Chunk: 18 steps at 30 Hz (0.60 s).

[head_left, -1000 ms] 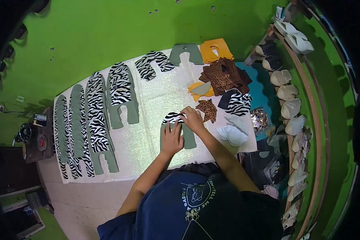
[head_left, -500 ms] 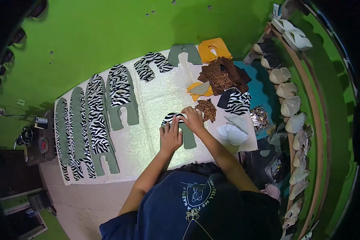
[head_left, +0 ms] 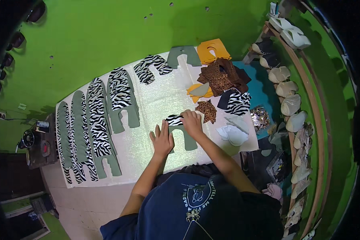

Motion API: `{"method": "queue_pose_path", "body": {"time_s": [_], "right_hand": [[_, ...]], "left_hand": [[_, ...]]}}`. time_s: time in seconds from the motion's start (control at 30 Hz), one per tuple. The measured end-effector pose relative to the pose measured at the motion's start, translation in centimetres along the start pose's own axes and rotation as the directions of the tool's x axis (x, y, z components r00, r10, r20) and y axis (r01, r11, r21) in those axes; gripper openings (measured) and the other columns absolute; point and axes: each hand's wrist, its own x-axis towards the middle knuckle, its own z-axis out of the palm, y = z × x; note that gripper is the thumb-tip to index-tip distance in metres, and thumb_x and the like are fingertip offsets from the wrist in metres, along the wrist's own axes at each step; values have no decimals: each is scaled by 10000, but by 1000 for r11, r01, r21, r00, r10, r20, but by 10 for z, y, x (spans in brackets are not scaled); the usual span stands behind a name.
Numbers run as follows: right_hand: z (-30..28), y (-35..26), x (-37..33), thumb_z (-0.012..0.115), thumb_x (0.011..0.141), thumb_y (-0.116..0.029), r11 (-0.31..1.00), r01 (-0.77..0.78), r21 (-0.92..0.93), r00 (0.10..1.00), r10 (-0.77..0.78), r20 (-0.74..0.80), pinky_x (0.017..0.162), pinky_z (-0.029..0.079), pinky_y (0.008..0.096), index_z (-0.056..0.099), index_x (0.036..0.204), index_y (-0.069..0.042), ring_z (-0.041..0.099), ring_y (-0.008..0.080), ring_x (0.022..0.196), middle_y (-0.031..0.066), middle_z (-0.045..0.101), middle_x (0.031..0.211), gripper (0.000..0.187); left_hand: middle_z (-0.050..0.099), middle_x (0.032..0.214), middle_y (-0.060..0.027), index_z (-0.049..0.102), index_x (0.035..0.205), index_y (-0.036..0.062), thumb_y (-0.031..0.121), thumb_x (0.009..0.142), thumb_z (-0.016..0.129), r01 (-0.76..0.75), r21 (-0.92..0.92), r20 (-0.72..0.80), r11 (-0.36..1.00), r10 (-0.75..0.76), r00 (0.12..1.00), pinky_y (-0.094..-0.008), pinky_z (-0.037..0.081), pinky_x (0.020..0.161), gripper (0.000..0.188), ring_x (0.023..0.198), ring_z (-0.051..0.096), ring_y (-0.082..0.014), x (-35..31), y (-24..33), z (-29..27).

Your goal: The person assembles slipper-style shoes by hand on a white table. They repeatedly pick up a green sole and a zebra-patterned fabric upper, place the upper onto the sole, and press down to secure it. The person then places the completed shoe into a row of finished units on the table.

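Zebra-print strip (head_left: pixel 173 119) on upper part of green arch-shaped piece (head_left: pixel 189 142), between left hand (head_left: pixel 162 140) and right hand (head_left: pixel 192 123). Left fingers spread, tips at strip's left edge. Right fingers bunched over strip's right end; cannot tell whether pinching or only pressing. Possible trouble: strip skewing or wrinkling if right fingers drag while left press too lightly. Versus half second ago: left hand further left, baring more of green arch-shaped piece; right hand roughly same spot.

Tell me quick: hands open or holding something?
Left hand: open, flat over the green piece.
Right hand: curled over the zebra strip; grip unclear.
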Motion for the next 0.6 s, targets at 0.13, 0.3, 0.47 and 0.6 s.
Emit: {"method": "queue_pose_path", "body": {"time_s": [0.13,0.3,0.47,0.6], "right_hand": [[19,-16,-17,448,867,-297,956,292,29,956,-293,37,971,223,432,432,1211,-54,374,210,1188,83,436,1253,420],[25,-27,-27,329,899,-360,948,319,-11,937,-313,156,1035,38,536,248,1348,-55,203,217,1310,100,230,1412,549],[32,-33,-15,236,906,-420,969,237,-67,950,-217,223,1040,42,518,227,1352,-23,99,217,1336,116,165,1433,597],[32,-40,-7,203,909,-445,978,167,-122,951,-126,283,1041,16,516,147,1373,-30,46,198,1342,105,98,1448,626]], "left_hand": [[282,1402,-38,281,1352,103,251,814,387,7,6,14,1000,-7,1000,-565,165,935,567,1181,344,-320,-1,1,5],[268,1408,-45,260,1362,115,236,803,366,10,-5,73,1000,-10,997,-572,175,926,582,1203,325,-325,-1,-1,2],[251,1417,-41,259,1362,125,242,811,366,0,-4,53,1000,0,999,-573,165,936,574,1214,314,-327,-1,-3,4],[251,1417,-36,268,1359,126,250,820,370,1,42,45,999,-2,999,-568,157,946,563,1214,318,-324,-2,-4,9]]}}
